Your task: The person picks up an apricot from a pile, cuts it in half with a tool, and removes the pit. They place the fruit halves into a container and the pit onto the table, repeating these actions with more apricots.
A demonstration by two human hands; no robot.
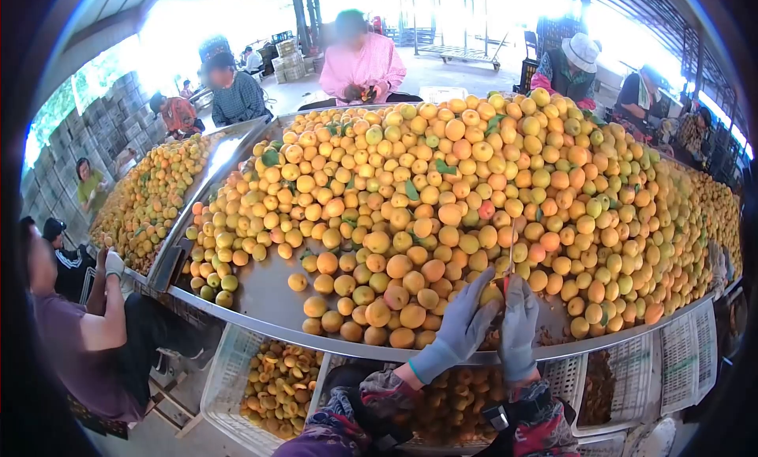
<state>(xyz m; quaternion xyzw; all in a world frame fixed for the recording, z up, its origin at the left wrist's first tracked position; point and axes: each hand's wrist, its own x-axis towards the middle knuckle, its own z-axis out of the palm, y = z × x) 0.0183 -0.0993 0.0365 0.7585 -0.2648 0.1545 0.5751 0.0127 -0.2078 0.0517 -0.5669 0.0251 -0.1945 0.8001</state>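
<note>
My left hand [462, 327], in a grey glove with a blue cuff, has its fingers closed around a yellow-green apricot [491, 293]. Right beside it, my gloved right hand [519, 323] grips a knife [512, 248] by its reddish handle, the thin blade pointing up and away from me. Both hands are over the near edge of a metal table [272, 287] heaped with apricots [442, 184]. Below the hands, a crate of halved apricots [458, 394] is partly hidden by my forearms.
A white crate [225, 378] of cut apricots stands lower left, and another crate [632, 370] with brown pits lower right. A person in purple [91, 330] sits at left. Across the table sits a person in pink [365, 66]; more people work around. A second apricot heap [154, 192] lies left.
</note>
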